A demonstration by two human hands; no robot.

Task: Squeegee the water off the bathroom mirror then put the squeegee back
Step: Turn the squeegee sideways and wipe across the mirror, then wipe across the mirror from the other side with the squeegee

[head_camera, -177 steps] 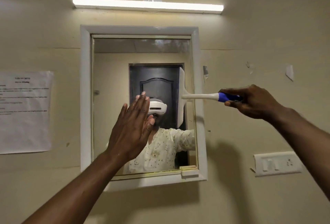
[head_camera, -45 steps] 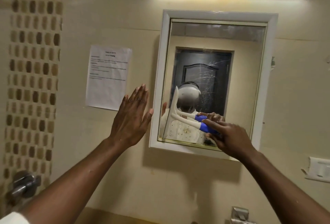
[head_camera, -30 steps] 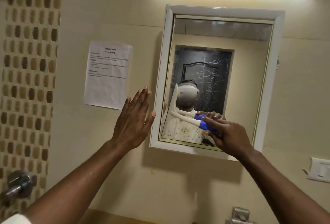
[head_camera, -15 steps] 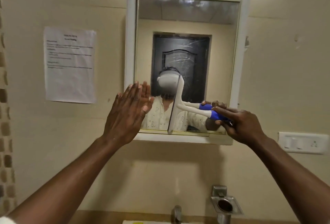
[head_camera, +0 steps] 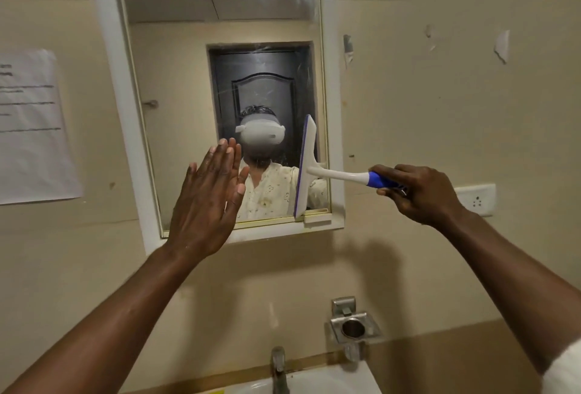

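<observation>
A white-framed bathroom mirror (head_camera: 176,63) hangs on the cream wall, with streaks and droplets on the glass near its top and middle. My right hand (head_camera: 421,192) grips the blue end of a white squeegee (head_camera: 306,167), whose blade stands upright against the glass at the mirror's lower right, next to the frame. My left hand (head_camera: 207,195) is raised flat with fingers together in front of the mirror's lower left part, holding nothing.
A paper notice (head_camera: 31,126) is taped to the wall on the left. A switch plate (head_camera: 476,200) sits to the right. Below are a steel holder (head_camera: 353,326), a tap (head_camera: 278,368) and the rim of a white basin (head_camera: 330,381).
The squeegee blade has slid right across the lower glass, from the left edge through the middle to the right edge. My view has swung right and down, bringing tap and basin into sight.
</observation>
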